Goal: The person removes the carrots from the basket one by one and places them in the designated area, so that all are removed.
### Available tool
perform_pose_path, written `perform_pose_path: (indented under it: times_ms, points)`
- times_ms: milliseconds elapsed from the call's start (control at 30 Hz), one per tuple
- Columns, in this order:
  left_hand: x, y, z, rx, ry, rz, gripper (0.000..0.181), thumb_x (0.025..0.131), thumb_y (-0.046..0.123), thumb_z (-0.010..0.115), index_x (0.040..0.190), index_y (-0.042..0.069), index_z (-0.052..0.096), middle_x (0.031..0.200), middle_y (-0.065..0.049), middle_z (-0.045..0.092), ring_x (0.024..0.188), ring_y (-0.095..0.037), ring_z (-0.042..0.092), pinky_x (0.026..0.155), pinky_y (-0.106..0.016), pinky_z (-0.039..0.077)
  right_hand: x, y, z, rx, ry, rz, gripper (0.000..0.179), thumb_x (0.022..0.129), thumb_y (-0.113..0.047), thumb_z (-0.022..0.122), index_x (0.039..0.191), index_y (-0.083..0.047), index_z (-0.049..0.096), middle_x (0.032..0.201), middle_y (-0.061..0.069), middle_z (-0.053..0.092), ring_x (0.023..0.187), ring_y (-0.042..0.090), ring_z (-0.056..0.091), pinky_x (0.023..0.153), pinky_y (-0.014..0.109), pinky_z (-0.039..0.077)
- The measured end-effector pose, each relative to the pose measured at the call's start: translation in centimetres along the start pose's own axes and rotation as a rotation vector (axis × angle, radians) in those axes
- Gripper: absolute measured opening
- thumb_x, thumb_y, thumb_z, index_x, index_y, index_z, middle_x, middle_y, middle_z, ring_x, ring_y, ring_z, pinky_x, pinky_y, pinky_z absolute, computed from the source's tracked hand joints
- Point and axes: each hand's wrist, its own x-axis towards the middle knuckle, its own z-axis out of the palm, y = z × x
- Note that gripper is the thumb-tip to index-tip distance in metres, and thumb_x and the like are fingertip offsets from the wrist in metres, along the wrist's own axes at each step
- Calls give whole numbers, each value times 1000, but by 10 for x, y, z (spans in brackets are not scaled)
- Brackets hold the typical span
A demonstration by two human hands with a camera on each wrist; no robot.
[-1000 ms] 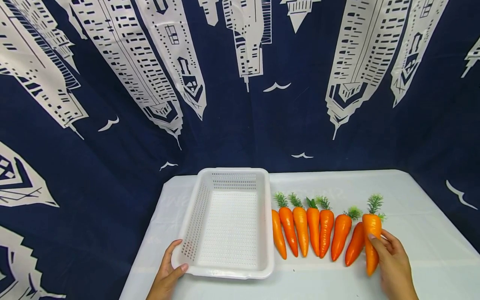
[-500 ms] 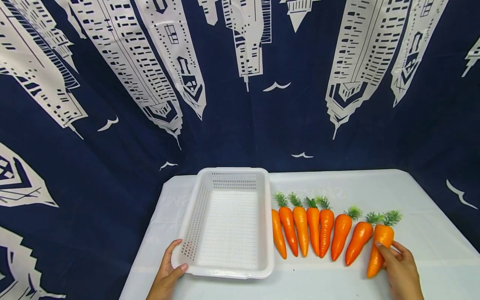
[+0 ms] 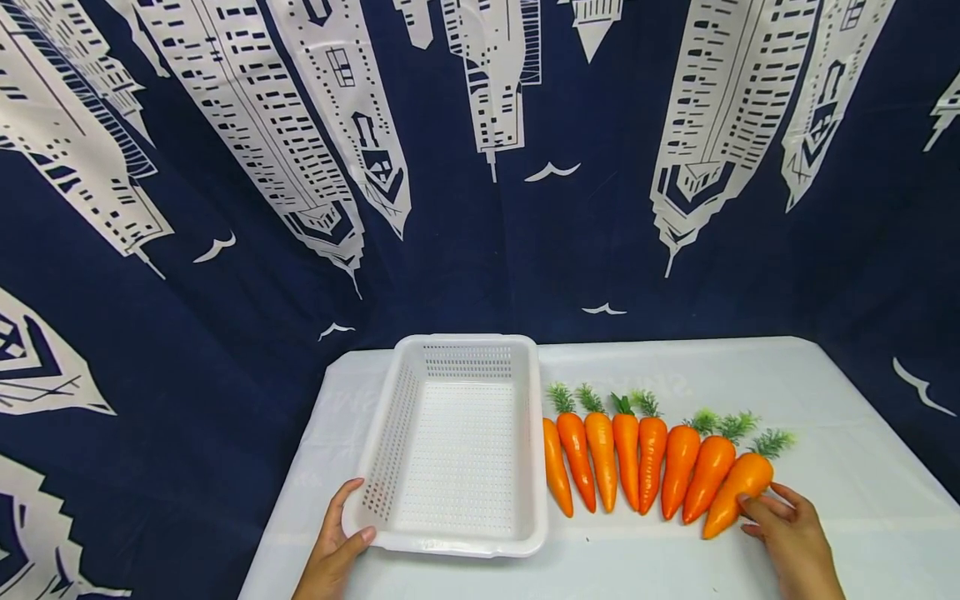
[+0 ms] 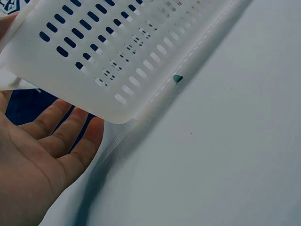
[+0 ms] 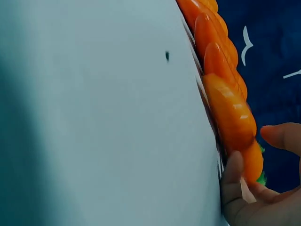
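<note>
My left hand (image 3: pixel 335 542) holds the near-left corner of a white plastic basket (image 3: pixel 538 467), thumb at the front rim and index finger at the left side. In the left wrist view, the other fingers (image 4: pixel 77 146) lie below the basket's slotted wall (image 4: pixel 84 42). At the right end of a row of orange carrots (image 3: pixel 651 458) with green tops, my right hand (image 3: pixel 791 533) touches the last carrot (image 3: pixel 738 492), which lies slanted against its neighbour. From the right wrist, fingertips (image 5: pixel 233 165) meet this carrot (image 5: pixel 230 113) while the thumb (image 5: pixel 280 136) stands apart from it.
The basket holds nothing and stands left of the carrot row on a white-covered table (image 3: pixel 847 433). Behind the table hangs a dark blue cloth (image 3: pixel 495 258) with white building prints. A small dark speck (image 4: pixel 177 78) lies near the basket.
My right hand has laid the last carrot down and slid it left against its neighbour, which also shifted left. The thumb has loosened. My left hand and the basket have stayed put.
</note>
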Motion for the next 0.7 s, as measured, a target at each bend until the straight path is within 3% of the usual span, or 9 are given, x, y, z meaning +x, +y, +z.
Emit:
perform_pose_path:
  times_ms: [133, 467, 700]
  points:
    - [-1, 1, 0, 8, 6, -2, 71, 97, -1, 52, 157, 10, 16, 154, -7, 5, 129, 3, 32, 100, -10, 34, -1, 0, -2, -130, 3, -22, 87, 99, -27, 59, 159, 6, 5, 146, 36, 38, 65, 0, 60, 61, 26, 54]
    - [-2, 2, 1, 0, 9, -16, 72, 98, 1, 53, 158, 12, 15, 156, -10, 3, 129, 6, 33, 100, -9, 34, 1, 1, -9, -174, -13, -25, 93, 99, -33, 59, 158, 8, 0, 147, 39, 33, 66, 8, 63, 61, 25, 55]
    - [-2, 3, 2, 3, 18, -29, 77, 98, 2, 53, 161, 17, 11, 163, -12, -9, 132, 11, 24, 100, -5, 30, 2, 0, -12, -186, -6, -28, 92, 99, -34, 57, 158, 8, 1, 147, 39, 33, 66, 7, 62, 61, 24, 55]
